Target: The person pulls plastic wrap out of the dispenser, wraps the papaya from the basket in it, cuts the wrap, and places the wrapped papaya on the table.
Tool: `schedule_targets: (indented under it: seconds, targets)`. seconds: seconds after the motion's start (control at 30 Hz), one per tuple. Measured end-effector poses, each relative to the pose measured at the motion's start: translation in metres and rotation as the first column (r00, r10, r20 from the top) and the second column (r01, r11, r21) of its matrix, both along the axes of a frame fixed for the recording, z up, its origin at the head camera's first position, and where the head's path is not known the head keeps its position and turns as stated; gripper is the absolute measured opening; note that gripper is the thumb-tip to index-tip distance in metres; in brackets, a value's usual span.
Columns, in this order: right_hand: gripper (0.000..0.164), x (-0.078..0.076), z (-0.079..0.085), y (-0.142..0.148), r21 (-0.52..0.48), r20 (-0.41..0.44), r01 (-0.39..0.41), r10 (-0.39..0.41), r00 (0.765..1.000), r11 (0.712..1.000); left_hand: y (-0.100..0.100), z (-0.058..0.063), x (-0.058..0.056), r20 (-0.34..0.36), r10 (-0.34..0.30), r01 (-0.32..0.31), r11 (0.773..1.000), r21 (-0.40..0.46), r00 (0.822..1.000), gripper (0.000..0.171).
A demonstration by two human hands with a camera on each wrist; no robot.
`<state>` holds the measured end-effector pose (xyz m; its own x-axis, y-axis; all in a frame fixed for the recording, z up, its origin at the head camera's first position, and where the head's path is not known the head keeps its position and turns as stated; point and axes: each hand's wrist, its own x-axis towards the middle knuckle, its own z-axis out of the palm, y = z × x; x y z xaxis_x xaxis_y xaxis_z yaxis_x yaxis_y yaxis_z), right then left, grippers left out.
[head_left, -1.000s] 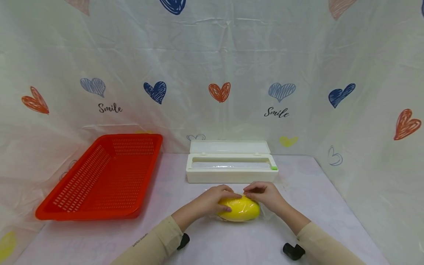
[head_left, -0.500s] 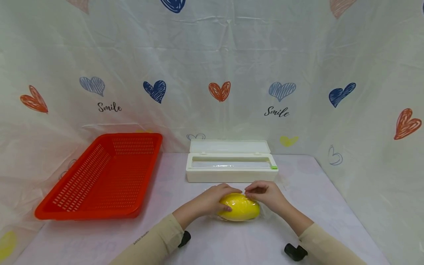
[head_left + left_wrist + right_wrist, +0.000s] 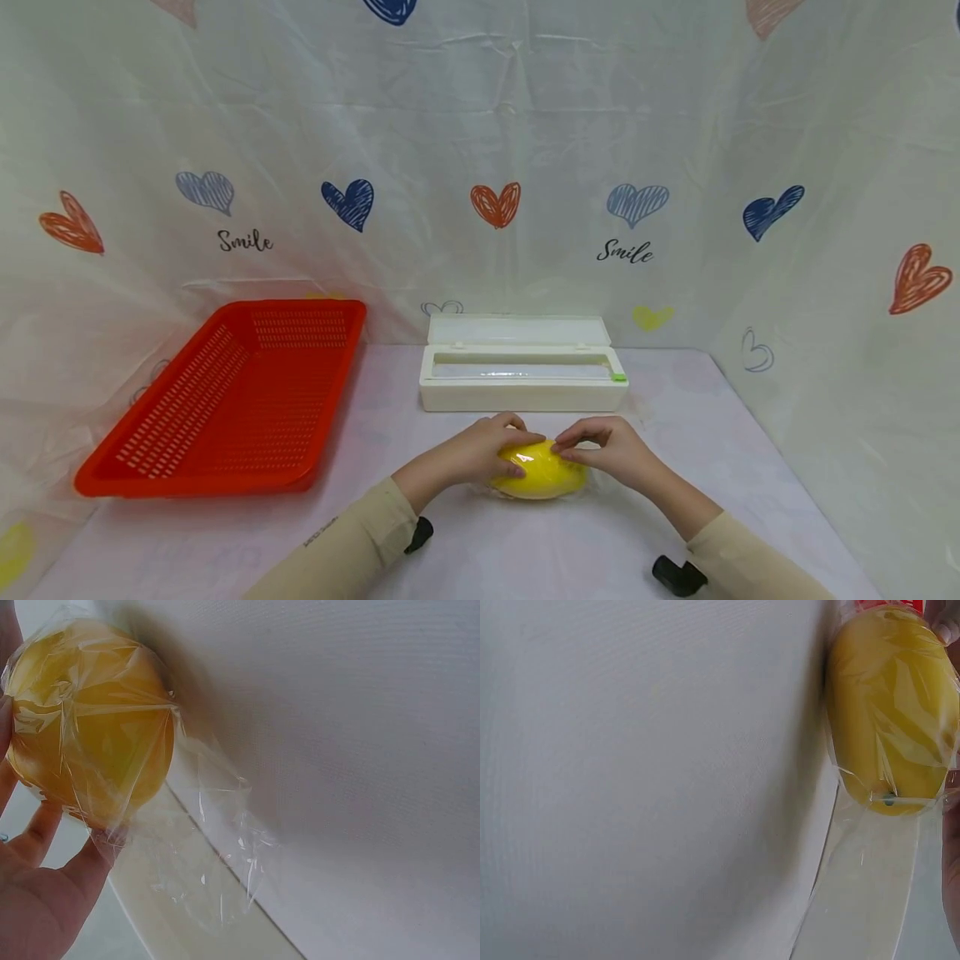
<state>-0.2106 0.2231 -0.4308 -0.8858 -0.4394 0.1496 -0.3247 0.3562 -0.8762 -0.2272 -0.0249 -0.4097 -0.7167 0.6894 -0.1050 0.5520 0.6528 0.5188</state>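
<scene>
A yellow oval fruit (image 3: 542,473) wrapped in clear cling film rests on the table in front of me. My left hand (image 3: 480,450) grips its left end, thumb on the near side and fingers over the top. At the fruit's upper right, my right hand (image 3: 611,450) pinches the film with its fingertips. Loose cling film (image 3: 217,862) trails from the wrapped fruit in the left wrist view. Film (image 3: 855,817) also stretches past the end with a small dark green spot in the right wrist view.
A long white cling film box (image 3: 525,397) with its lid raised stands just behind the hands. To the left is a red plastic basket (image 3: 255,408). The white-covered table (image 3: 585,550) meets a heart-printed curtain (image 3: 420,133) at the back.
My right hand has shifted slightly, its fingertips now lower against the top of the fruit, while its wrist has moved a little outward. The left hand keeps its hold.
</scene>
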Motion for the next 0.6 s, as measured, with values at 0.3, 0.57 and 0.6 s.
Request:
schedule_targets:
  seconds: [0.3, 0.57, 0.6]
  targets:
    - [0.020, -0.001, 0.004, 0.027, -0.002, -0.090, 0.052, -0.051, 0.995, 0.999, 0.001, -0.003, 0.000, 0.023, 0.021, -0.021, 1.000, 0.011, 1.000, 0.051]
    - [0.034, -0.011, -0.008, 0.057, 0.008, 0.009, 0.054, -0.054, 0.998, 0.999, -0.001, -0.007, 0.000, 0.013, 0.025, -0.025, 1.000, 0.014, 1.000, 0.051]
    - [0.037, -0.012, -0.010, 0.060, 0.014, 0.036, 0.045, -0.046, 0.998, 0.999, -0.002, -0.007, 0.000, 0.011, 0.022, -0.022, 1.000, 0.016, 1.000, 0.051]
